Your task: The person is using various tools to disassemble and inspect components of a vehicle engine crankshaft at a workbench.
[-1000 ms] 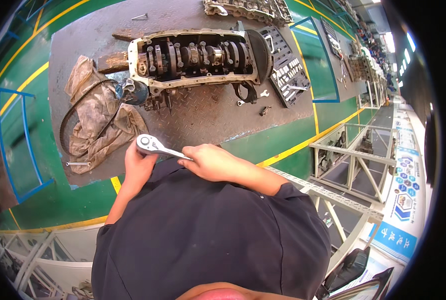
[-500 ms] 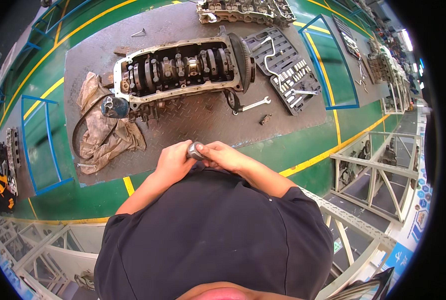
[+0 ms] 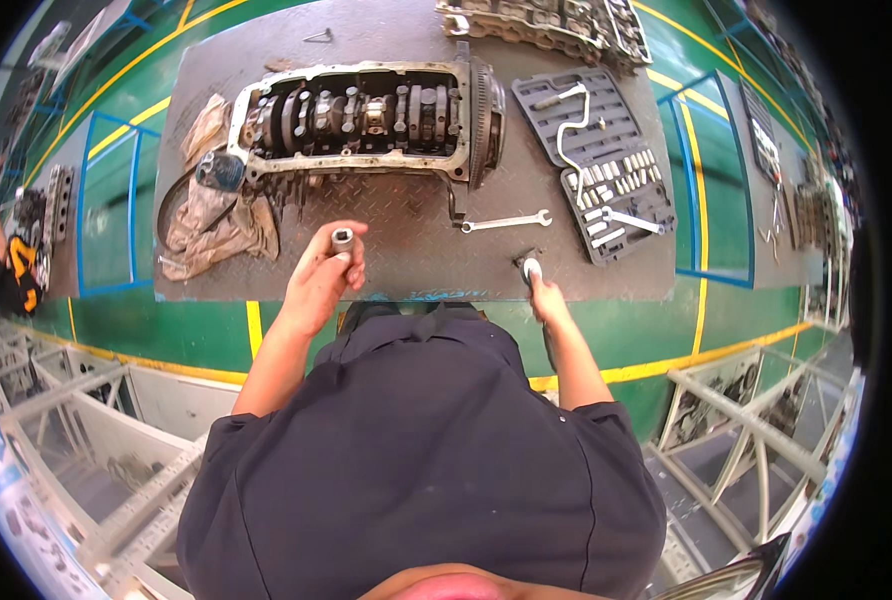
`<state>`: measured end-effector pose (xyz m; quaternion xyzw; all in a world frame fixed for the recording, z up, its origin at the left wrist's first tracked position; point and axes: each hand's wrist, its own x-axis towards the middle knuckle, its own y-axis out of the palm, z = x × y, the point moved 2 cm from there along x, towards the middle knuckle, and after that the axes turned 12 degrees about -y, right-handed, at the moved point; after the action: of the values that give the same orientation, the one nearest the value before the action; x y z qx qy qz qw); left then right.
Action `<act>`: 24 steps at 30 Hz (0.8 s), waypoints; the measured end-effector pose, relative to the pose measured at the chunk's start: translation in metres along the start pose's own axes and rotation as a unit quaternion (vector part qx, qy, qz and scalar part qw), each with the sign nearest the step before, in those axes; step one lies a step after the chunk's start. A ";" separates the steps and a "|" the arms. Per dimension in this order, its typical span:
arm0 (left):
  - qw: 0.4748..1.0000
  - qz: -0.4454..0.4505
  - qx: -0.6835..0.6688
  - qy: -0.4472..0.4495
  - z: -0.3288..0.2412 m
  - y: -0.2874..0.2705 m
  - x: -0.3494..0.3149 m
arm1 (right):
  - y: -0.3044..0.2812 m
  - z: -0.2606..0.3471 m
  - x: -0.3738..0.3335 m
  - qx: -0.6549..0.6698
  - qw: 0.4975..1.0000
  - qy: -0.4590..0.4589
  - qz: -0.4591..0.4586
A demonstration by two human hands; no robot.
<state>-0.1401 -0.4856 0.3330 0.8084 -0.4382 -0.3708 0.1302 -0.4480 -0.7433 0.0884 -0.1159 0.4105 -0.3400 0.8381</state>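
My left hand (image 3: 316, 285) is closed on a metal socket (image 3: 342, 240), held upright so that the square hole in its end shows. Out to the right, my right hand (image 3: 548, 300) grips a ratchet wrench (image 3: 532, 268); the round head pokes out above the thumb and part of the handle runs down beside the wrist. Both hands are near the front edge of the metal table, well apart. Beyond them lies an engine block (image 3: 356, 163) with its crankshaft exposed. A combination wrench (image 3: 506, 221) rests on the table between the block and my right hand.
An open socket case (image 3: 596, 140) lies at the right with a bent bar and a wrench on it. A stained cloth (image 3: 221, 235) and a belt (image 3: 166, 215) are at the left. Another engine part (image 3: 556, 30) stands at the back. Far left, another person (image 3: 11, 265) is partly visible.
My hands were together at the socket and have separated: the left moved left with the socket, the right moved right with the ratchet wrench. The view has shifted, too.
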 end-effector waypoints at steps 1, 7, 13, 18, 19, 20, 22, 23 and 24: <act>0.993 -0.017 0.098 0.065 -0.008 0.015 -0.007 | 0.004 -0.034 0.011 -0.096 0.995 0.028 -0.005; 0.896 -0.144 0.328 0.264 -0.042 0.057 -0.044 | 0.026 -0.146 -0.001 -0.162 0.976 0.134 0.060; 0.889 -0.178 0.354 0.229 -0.018 0.046 -0.034 | 0.034 -0.133 -0.012 -0.243 0.967 0.008 0.071; 0.789 -0.313 0.526 0.044 0.059 -0.043 0.026 | 0.019 -0.116 0.005 -0.209 0.977 0.000 0.044; 0.731 -0.334 0.593 0.035 0.079 -0.066 0.029 | 0.015 -0.113 0.009 -0.210 0.976 -0.005 0.049; 0.712 -0.354 0.606 -0.016 0.104 -0.088 0.027 | 0.010 -0.115 0.010 -0.168 0.983 0.016 0.075; 0.743 -0.378 0.548 -0.070 0.140 -0.125 0.018 | 0.001 -0.120 0.009 -0.104 0.989 0.080 0.065; 0.795 -0.376 0.466 -0.095 0.152 -0.139 0.014 | -0.001 -0.124 0.007 -0.099 0.988 0.083 0.079; 0.831 -0.375 0.399 -0.098 0.155 -0.151 0.014 | -0.005 -0.128 0.005 -0.106 0.987 0.094 0.072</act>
<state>-0.1534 -0.3911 0.1382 0.8519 -0.2222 -0.2612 -0.3958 -0.5462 -0.7389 0.0066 -0.1421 0.5285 -0.2424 0.8011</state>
